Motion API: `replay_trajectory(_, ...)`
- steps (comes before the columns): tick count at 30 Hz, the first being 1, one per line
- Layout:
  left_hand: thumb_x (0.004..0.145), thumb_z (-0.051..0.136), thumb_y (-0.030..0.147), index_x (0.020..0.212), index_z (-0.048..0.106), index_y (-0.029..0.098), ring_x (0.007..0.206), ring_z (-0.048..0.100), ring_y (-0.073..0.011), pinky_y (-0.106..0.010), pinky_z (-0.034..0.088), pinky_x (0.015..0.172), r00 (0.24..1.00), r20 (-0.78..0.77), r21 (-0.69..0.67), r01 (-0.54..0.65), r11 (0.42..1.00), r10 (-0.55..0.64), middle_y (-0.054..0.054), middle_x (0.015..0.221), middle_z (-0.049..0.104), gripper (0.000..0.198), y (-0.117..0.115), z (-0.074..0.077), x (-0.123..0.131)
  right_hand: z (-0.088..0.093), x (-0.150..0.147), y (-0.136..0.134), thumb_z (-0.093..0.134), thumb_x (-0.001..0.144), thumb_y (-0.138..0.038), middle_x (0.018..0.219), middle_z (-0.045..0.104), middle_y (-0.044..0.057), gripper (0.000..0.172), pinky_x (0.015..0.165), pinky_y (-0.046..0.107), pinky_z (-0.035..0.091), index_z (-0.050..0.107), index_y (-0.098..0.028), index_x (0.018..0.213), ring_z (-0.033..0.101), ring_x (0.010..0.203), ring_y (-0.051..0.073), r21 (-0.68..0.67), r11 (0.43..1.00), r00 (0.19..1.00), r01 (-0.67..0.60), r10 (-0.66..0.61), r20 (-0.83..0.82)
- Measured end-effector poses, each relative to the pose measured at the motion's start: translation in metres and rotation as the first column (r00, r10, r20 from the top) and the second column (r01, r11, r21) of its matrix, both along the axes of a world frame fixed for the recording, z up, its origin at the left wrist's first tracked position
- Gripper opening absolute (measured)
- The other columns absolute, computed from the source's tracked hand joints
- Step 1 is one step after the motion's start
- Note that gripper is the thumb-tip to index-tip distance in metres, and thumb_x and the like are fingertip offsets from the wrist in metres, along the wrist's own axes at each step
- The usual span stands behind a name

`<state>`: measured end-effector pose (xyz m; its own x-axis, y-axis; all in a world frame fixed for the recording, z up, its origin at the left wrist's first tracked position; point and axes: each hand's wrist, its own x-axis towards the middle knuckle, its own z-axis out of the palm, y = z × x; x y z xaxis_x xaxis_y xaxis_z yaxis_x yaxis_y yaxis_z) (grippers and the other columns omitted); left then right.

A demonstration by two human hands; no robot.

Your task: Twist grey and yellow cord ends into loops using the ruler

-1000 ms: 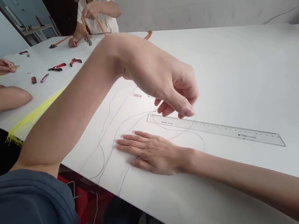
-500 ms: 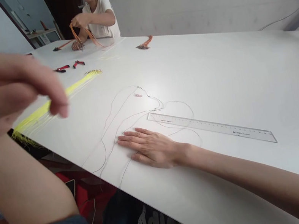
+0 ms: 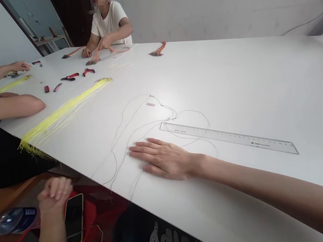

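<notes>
My right hand lies flat on the white table, palm down, fingers stretched out. Thin dark threads run under and around its fingers. Just beyond the hand, a clear ruler slants across the table, its left end near a small knotted or beaded part of the threads. A little printed tag lies by the upper threads. Below the table edge, my left hand is curled into a loose fist above a red stool, beside a phone. Nothing shows in its fingers.
A bundle of yellow cords lies at left, its ends hanging over the edge. Beyond are red-handled pliers and orange cord bundles. Two co-workers sit at the table, at left and at the far side. A water bottle lies near the stool.
My left hand has dropped from above the table's left side down to the stool. My right hand has stayed flat. The far co-worker's raised hand has lowered the orange cords to the table.
</notes>
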<state>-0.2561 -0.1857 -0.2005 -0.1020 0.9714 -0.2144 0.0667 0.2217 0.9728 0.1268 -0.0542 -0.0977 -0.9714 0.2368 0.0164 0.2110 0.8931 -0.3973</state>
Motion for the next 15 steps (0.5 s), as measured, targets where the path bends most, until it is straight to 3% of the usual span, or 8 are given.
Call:
replay_trajectory(3,0.061,0.047,0.079,0.063,0.064,0.021,0.062,0.057,-0.0107,-0.020,0.042,0.057,0.994,-0.064,-0.130,0.076,0.989,-0.084,0.007,0.041,0.054,0.060,-0.009,-0.020,0.029,0.000,0.000,0.000,0.015,0.097,-0.042,0.151,0.015,0.000,0.055,0.116,0.037,0.003,0.016,-0.016,0.145,0.008,0.139,0.014,-0.006,1.000,1.000,-0.001,0.001,-0.003)
replay_trajectory(5,0.065,0.057,0.066,0.090,0.067,0.023,0.082,0.060,-0.0168,-0.026,0.045,0.072,0.979,-0.061,-0.239,0.173,0.956,-0.193,0.008,0.064,0.065,0.051,-0.008,-0.025,0.050,0.001,0.000,0.000,0.015,0.097,-0.043,0.151,0.015,0.000,0.055,0.116,0.037,0.004,0.017,-0.016,0.145,0.008,0.139,0.014,-0.008,1.000,1.000,0.001,-0.001,-0.003)
replay_trajectory(7,0.062,0.068,0.051,0.109,0.061,0.025,0.100,0.056,-0.0210,-0.032,0.042,0.084,0.948,-0.023,-0.330,0.291,0.898,-0.316,0.007,0.084,0.068,0.054,-0.004,-0.027,0.071,0.002,0.000,-0.001,0.016,0.097,-0.042,0.151,0.015,0.001,0.055,0.116,0.037,0.004,0.017,-0.016,0.145,0.008,0.139,0.014,-0.009,1.000,1.000,0.005,-0.005,-0.001)
replay_trajectory(12,0.042,0.081,0.026,0.115,0.058,0.027,0.120,0.043,-0.0260,-0.037,0.026,0.104,0.834,0.080,-0.422,0.524,0.740,-0.546,0.004,0.112,0.062,0.076,0.004,-0.018,0.114,0.001,0.000,-0.001,0.017,0.097,-0.042,0.150,0.016,0.001,0.054,0.116,0.037,0.004,0.018,-0.015,0.144,0.009,0.139,0.014,-0.010,1.000,1.000,0.008,-0.008,0.001)
replay_trajectory(15,0.049,0.080,0.032,0.107,0.062,0.026,0.118,0.044,-0.0262,-0.038,0.024,0.106,0.775,0.122,-0.410,0.609,0.679,-0.621,0.001,0.115,0.060,0.062,-0.004,-0.004,0.144,0.000,0.000,-0.001,0.019,0.097,-0.041,0.150,0.017,0.001,0.054,0.116,0.037,0.004,0.019,-0.015,0.144,0.010,0.139,0.015,-0.001,1.000,1.000,0.005,-0.005,-0.001)
